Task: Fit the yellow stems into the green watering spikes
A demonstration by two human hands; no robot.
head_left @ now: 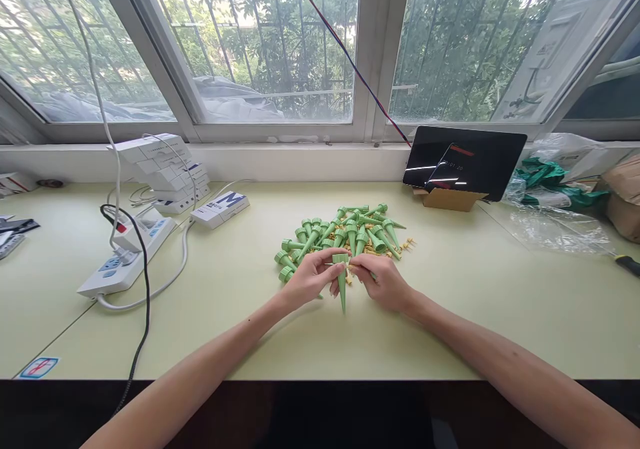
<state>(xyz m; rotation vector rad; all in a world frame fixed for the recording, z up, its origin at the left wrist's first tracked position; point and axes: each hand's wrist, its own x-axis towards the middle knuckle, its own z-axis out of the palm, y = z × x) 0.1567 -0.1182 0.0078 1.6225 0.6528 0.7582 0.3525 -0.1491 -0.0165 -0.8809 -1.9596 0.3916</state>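
A green plastic cone-shaped spike (343,287) points down toward me, held at its wide top end. My left hand (310,279) pinches that top from the left, fingers closed on it. My right hand (383,281) is closed too, its fingertips at the spike's top from the right, with another green piece under its palm. Just behind both hands lies a pile of green spikes (345,232) mixed with small yellow parts (407,243) on the pale green table (475,302).
Two white power strips (125,255) with cables, a stack of white boxes (165,169) and a flat box (220,209) sit at the left. A dark tablet (463,162) leans on a cardboard box at the back right. Plastic bags (555,202) lie far right.
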